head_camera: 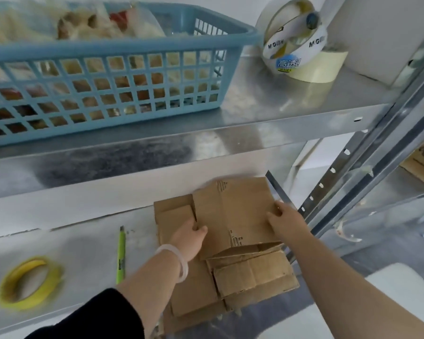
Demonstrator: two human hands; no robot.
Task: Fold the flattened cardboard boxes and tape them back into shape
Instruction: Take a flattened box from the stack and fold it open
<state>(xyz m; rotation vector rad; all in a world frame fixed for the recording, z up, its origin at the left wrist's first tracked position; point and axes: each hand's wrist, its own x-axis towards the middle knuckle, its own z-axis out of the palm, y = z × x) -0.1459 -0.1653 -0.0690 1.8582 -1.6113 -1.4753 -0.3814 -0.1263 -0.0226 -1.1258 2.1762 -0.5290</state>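
The top flattened box is gripped at opposite edges, the left hand curled round one and the right hand round the other, seemingly to lift it off the stack beneath. A yellow tape roll is kept well left, ready for sealing.

Cardboard boxes shown in plain brown, basket in pale blue with square lattice, tape roll in yellow, slim tool in lime green, bracelet in white, sleeve in black.

Black sleeve on the left forearm, pale translucent bangle behind the left grip, right forearm bare.
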